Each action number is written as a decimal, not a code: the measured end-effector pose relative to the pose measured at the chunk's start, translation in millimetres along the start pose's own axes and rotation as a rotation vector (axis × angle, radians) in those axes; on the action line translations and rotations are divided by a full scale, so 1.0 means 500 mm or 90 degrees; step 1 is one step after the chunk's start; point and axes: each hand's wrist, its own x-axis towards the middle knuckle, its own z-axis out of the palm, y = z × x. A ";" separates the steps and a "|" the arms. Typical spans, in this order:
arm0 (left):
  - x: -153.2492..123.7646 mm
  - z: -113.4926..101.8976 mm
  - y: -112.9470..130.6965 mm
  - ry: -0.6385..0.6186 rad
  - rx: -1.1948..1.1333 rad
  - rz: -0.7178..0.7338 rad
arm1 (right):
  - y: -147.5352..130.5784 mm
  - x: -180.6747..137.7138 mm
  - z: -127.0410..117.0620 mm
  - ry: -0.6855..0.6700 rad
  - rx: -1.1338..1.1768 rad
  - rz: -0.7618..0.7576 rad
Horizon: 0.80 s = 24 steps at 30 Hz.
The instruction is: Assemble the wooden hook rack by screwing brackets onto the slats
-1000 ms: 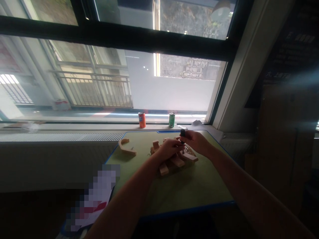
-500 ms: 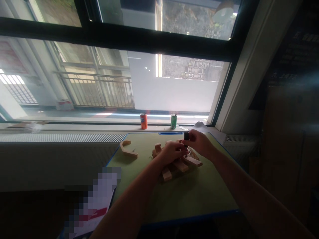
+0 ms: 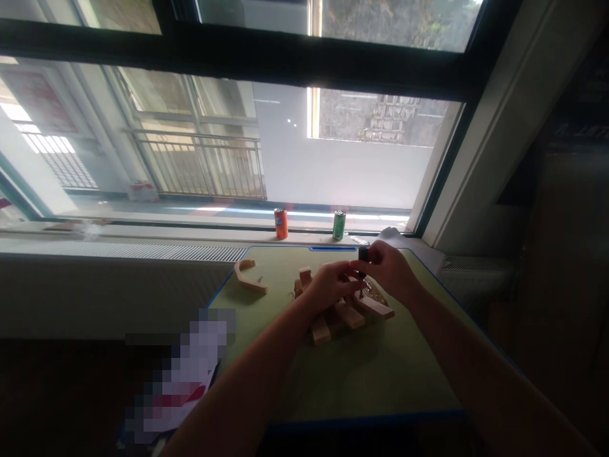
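A wooden assembly of slats and blocks point(image 3: 340, 311) lies on a green mat point(image 3: 361, 374) with a blue edge. My left hand point(image 3: 328, 285) rests on top of the assembly, fingers curled and pinched near its middle. My right hand point(image 3: 392, 271) is closed round a small black-handled tool point(image 3: 363, 257), held upright with its tip down on the wood. A separate curved wooden piece point(image 3: 248, 276) lies on the mat to the left, apart from both hands.
An orange can point(image 3: 281, 223) and a green can point(image 3: 339, 225) stand on the window sill behind the mat. A radiator grille point(image 3: 143, 252) runs along the sill. Papers point(image 3: 176, 381) lie at the mat's left front corner. A wall column point(image 3: 480, 158) rises at right.
The view has shifted slightly, so everything sits a little further right and lower. Both hands stay on the assembly, the right still gripping the tool.
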 end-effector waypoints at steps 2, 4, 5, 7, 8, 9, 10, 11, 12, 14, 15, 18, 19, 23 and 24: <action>0.000 0.000 0.002 0.046 -0.022 -0.005 | 0.001 0.001 0.010 0.027 -0.004 0.018; -0.001 0.000 0.004 0.056 -0.029 -0.005 | -0.001 -0.002 0.015 0.016 0.016 0.026; -0.001 0.000 0.005 0.053 -0.028 -0.002 | -0.002 -0.005 0.015 0.001 0.027 0.027; -0.002 0.001 0.006 0.040 -0.026 0.006 | -0.006 -0.014 0.009 -0.024 0.044 0.029; -0.002 0.002 0.006 0.032 -0.029 0.009 | -0.009 -0.019 0.003 -0.028 0.050 0.032; -0.002 0.002 0.006 0.020 -0.037 0.013 | -0.011 -0.024 -0.004 -0.028 0.055 0.033; -0.001 0.002 0.005 0.005 -0.047 0.017 | -0.013 -0.029 -0.011 -0.028 0.059 0.030; 0.000 0.003 0.005 -0.013 -0.056 0.023 | -0.015 -0.032 -0.017 -0.030 0.065 0.023; 0.000 0.003 0.005 -0.033 -0.063 0.031 | -0.017 -0.034 -0.023 -0.037 0.071 0.009; 0.001 0.003 0.007 -0.060 -0.065 0.041 | -0.019 -0.034 -0.027 -0.046 0.068 -0.026; 0.001 0.002 0.007 -0.061 -0.059 0.039 | -0.019 -0.032 -0.027 -0.043 0.056 -0.041; 0.001 0.001 0.005 -0.019 -0.030 0.011 | -0.025 -0.026 -0.012 -0.023 -0.002 -0.064; 0.001 0.000 0.002 -0.003 -0.022 0.002 | -0.029 -0.025 -0.004 -0.013 -0.027 -0.069; 0.004 -0.001 -0.010 0.028 -0.027 -0.013 | -0.051 -0.022 0.024 0.048 -0.136 -0.094; 0.005 0.000 -0.010 0.029 -0.034 -0.010 | -0.055 -0.020 0.025 0.052 -0.146 -0.100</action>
